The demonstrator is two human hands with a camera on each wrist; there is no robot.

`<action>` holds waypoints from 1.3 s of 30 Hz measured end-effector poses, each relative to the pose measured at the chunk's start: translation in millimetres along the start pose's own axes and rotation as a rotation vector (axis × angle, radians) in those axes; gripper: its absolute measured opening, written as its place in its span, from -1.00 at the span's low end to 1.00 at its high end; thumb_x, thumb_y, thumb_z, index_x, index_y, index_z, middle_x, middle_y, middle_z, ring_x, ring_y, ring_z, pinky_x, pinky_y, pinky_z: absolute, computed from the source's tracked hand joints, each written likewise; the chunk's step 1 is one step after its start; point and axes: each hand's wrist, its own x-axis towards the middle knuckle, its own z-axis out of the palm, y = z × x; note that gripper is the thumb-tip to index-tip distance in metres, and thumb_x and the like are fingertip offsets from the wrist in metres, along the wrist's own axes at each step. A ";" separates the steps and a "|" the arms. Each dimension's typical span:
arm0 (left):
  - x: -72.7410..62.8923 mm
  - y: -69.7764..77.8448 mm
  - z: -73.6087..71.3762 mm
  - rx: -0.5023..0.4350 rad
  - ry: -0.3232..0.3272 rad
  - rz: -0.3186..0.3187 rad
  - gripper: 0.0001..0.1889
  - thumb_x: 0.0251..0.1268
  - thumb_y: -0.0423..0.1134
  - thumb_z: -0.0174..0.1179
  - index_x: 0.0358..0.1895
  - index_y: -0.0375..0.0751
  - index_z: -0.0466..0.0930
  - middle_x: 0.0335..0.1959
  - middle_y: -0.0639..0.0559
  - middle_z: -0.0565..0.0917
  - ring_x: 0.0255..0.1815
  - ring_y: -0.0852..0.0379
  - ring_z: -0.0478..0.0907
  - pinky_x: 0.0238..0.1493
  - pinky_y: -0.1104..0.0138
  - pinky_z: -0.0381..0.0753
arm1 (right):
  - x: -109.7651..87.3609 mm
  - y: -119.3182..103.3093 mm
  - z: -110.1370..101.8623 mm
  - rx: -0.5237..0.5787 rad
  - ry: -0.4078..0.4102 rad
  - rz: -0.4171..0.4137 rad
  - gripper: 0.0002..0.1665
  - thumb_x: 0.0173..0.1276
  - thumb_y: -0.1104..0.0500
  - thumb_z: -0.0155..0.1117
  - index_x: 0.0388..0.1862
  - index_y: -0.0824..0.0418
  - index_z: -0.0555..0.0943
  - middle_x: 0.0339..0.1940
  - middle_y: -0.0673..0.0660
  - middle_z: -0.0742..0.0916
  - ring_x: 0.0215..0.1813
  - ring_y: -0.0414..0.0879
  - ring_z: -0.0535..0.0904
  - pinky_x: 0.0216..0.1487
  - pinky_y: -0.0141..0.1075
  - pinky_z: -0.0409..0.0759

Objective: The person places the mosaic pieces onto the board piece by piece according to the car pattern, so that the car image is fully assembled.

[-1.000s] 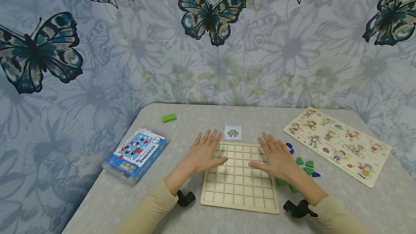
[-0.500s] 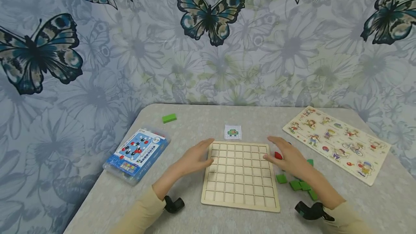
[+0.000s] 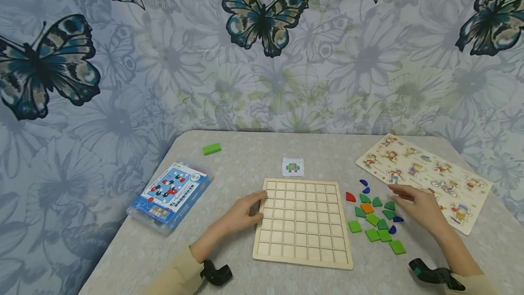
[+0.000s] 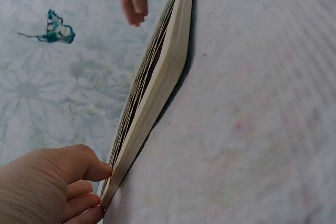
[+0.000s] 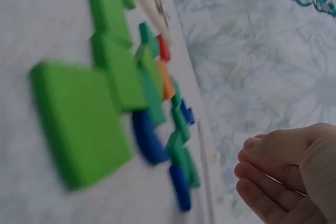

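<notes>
A square wooden grid board (image 3: 303, 222) lies flat on the table in the head view, its cells bare. My left hand (image 3: 239, 215) is at its left edge; in the left wrist view the thumb and fingertips of that hand (image 4: 63, 184) are right at the rim, fingers loosely bent. My right hand (image 3: 421, 208) is held to the right of the loose pieces, fingers loosely bent with nothing between them. Among the pieces are green squares (image 3: 397, 246), green quarter-rounds (image 3: 377, 201), blue half-rounds (image 3: 363, 182), a red piece (image 3: 350, 197) and an orange square (image 3: 366, 208).
A small printed pattern card (image 3: 293, 167) lies behind the board. At the left is a plastic case with a blue molecule label (image 3: 169, 195), with a green block (image 3: 211, 149) farther back. A wooden picture puzzle (image 3: 425, 179) lies at the right, partly behind my right hand.
Both hands have come away from over the board. My left hand has drawn back to its left edge; my right has moved right, uncovering the coloured pieces.
</notes>
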 end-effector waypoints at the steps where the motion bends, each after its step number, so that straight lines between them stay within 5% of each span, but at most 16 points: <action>1: -0.4 -0.3 0.4 -0.001 0.002 0.001 -0.37 0.26 -0.31 0.16 0.39 -0.37 0.21 0.39 -0.18 0.25 0.40 -0.07 0.15 0.33 0.07 0.19 | -2.6 4.1 0.7 -0.003 -0.011 0.012 -0.64 0.28 0.28 0.28 0.05 0.35 0.60 -0.13 0.30 0.71 -0.18 0.21 0.64 -0.30 -0.08 0.62; 8: -0.6 -1.0 0.7 0.004 0.004 0.009 -0.37 0.27 -0.30 0.14 0.39 -0.37 0.20 0.39 -0.19 0.25 0.40 -0.08 0.15 0.31 0.04 0.22 | -13.6 19.6 8.3 -0.003 -0.123 0.102 -0.63 0.27 0.28 0.27 0.07 0.30 0.62 -0.05 0.30 0.69 -0.09 0.23 0.62 -0.18 0.04 0.58; 21: -2.3 0.5 0.8 -0.018 0.000 -0.014 -0.35 0.26 -0.30 0.15 0.40 -0.36 0.18 0.40 -0.17 0.24 0.41 -0.07 0.13 0.32 0.04 0.19 | -14.9 22.2 19.4 -0.091 -0.015 -0.056 -0.67 0.09 0.31 0.43 -0.10 0.22 0.69 -0.17 0.15 0.73 -0.18 0.03 0.65 -0.23 -0.08 0.60; 28: -2.3 0.4 0.4 -0.032 -0.001 -0.014 -0.35 0.26 -0.30 0.14 0.40 -0.37 0.17 0.40 -0.17 0.24 0.41 -0.09 0.13 0.33 0.04 0.18 | -15.5 20.2 24.7 -0.052 0.023 -0.110 -0.65 0.06 0.30 0.46 -0.11 0.17 0.71 -0.18 0.08 0.74 -0.13 -0.25 0.61 -0.22 -0.60 0.48; 39: -2.1 -0.6 1.2 -0.034 -0.001 -0.011 -0.35 0.27 -0.30 0.15 0.41 -0.37 0.17 0.40 -0.19 0.23 0.41 -0.08 0.13 0.32 0.03 0.19 | -15.8 17.4 24.5 -0.026 -0.005 -0.022 -0.69 0.15 0.23 0.41 -0.07 0.18 0.71 -0.15 0.14 0.73 -0.15 -0.05 0.66 -0.26 -0.25 0.62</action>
